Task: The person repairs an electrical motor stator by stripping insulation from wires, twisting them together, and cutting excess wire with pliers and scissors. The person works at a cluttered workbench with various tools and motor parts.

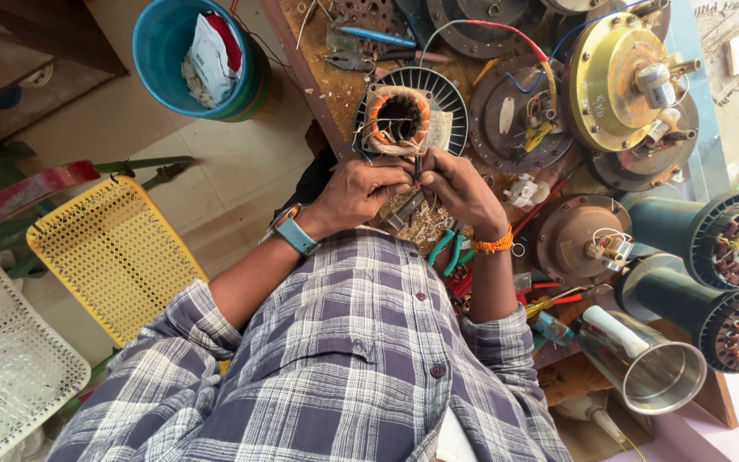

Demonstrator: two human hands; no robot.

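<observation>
1. The left hand [359,190] (with a teal watch band on its wrist) sits just below a wound stator [397,120], its fingers pressed together around thin wire ends coming off the copper coil.
2. The right hand [459,190], wearing an orange thread band, meets the left at the middle; its fingers pinch a small dark tool or wire end, too small to tell which.
3. The stator stands on a black ribbed motor cover [446,96] on the wooden counter [322,81], touching both hands' fingertips.
4. Green-handled pliers [446,248] lie just under the right wrist.
5. A brass-coloured motor housing [617,81] rests further right, well apart from the hands.
6. A blue bucket [164,43] holding paper stands on the floor, beside a yellow perforated chair [113,257].
</observation>
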